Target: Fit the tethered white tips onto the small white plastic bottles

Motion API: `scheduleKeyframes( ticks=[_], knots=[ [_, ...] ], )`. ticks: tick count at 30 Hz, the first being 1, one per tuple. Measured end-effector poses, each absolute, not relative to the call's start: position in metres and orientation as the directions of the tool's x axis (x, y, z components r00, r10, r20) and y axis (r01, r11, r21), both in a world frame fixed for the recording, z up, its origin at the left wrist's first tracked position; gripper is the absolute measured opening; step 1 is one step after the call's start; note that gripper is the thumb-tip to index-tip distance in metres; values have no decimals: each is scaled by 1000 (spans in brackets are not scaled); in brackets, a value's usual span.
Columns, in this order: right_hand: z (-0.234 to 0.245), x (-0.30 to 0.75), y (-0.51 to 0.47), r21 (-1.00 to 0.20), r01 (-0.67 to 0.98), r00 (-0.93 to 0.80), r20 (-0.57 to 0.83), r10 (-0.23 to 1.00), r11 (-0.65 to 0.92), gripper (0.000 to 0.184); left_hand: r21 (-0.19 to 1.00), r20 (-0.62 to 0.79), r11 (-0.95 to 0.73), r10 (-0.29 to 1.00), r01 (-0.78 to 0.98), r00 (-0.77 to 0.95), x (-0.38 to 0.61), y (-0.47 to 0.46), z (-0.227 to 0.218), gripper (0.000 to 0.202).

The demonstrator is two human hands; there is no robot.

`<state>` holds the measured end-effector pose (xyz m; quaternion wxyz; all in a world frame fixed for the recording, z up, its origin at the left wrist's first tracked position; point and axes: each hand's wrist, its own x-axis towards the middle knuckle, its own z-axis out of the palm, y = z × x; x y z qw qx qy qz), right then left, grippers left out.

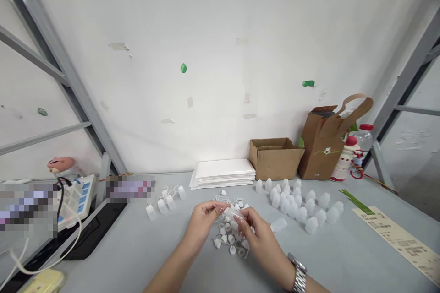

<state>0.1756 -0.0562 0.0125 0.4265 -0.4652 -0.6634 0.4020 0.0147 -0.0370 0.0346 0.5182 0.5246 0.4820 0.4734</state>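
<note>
Over a pile of small white caps with loop straps (pixel 225 233), a small translucent plastic bottle (pixel 233 213) lies tilted between my two hands. My right hand (pixel 254 229) is closed around its body. At its left end, the fingertips of my left hand (pixel 206 217) are pinched together. They cover that end, so whether a cap is there cannot be made out. One loose bottle (pixel 278 225) lies on its side just right of my right hand. Several uncapped bottles (pixel 292 208) stand in a group farther right. Several capped bottles (pixel 167 202) stand to the left.
White flat sheets (pixel 223 171) are stacked against the wall, beside an open cardboard box (pixel 275 160) and a brown paper bag (pixel 319 151). A printed paper strip (pixel 398 238) lies at the right. At the left are a power strip (pixel 80 206) and its cables.
</note>
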Motion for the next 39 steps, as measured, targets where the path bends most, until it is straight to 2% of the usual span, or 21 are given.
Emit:
scheduleKeyframes(
  ticks=[4, 9, 11, 15, 18, 22, 25, 27, 28, 31, 33, 36, 39],
  knots=[
    [7, 174, -51, -980, 168, -285, 57, 957, 109, 41, 999, 23, -26, 995, 27, 98, 15, -35, 31, 24],
    [14, 175, -54, -927, 288, -222, 182, 958, 242, 23, 999, 6, -8, 998, 34, 58, 17, -34, 30, 22],
    [16, 176, -55, -928, 286, -211, 182, 960, 239, 22, 999, 25, -27, 997, 29, 69, 17, -35, 31, 20],
    [13, 174, -51, -994, 91, -344, 25, 939, 60, 39, 992, 112, -116, 991, 47, 77, 16, -36, 31, 14],
    [9, 174, -46, -993, -64, -452, -56, 890, -95, 46, 986, 155, -159, 985, 44, 80, 16, -36, 31, 14],
    [8, 174, -44, -961, -180, -450, -111, 886, -211, 47, 995, 94, -89, 983, -42, 157, 16, -35, 34, 20],
    [6, 175, -43, -952, -210, -426, -116, 897, -223, 49, 993, 42, -9, 961, -120, 273, 15, -35, 38, 44],
    [2, 175, -41, -954, -208, -429, -110, 897, -216, 50, 995, 45, -13, 948, -103, 316, 13, -35, 40, 58],
    [1, 175, -41, -959, -194, -434, -103, 895, -205, 51, 996, 59, -38, 948, -75, 312, 12, -35, 41, 59],
    [-3, 173, -41, -986, -114, -432, -60, 900, -121, 49, 991, 118, -127, 967, 27, 226, 11, -35, 41, 33],
    [-4, 172, -43, -997, -48, -428, -30, 903, -56, 48, 990, 113, -125, 980, 61, 164, 11, -36, 41, 17],
    [-2, 172, -46, -999, 39, -430, -24, 903, -8, 44, 999, 49, -50, 994, 18, 94, 13, -37, 39, 22],
    [1, 172, -49, -996, 87, -405, -22, 914, 14, 42, 995, -18, 24, 998, -102, 53, 13, -36, 38, 24]
  ],
)
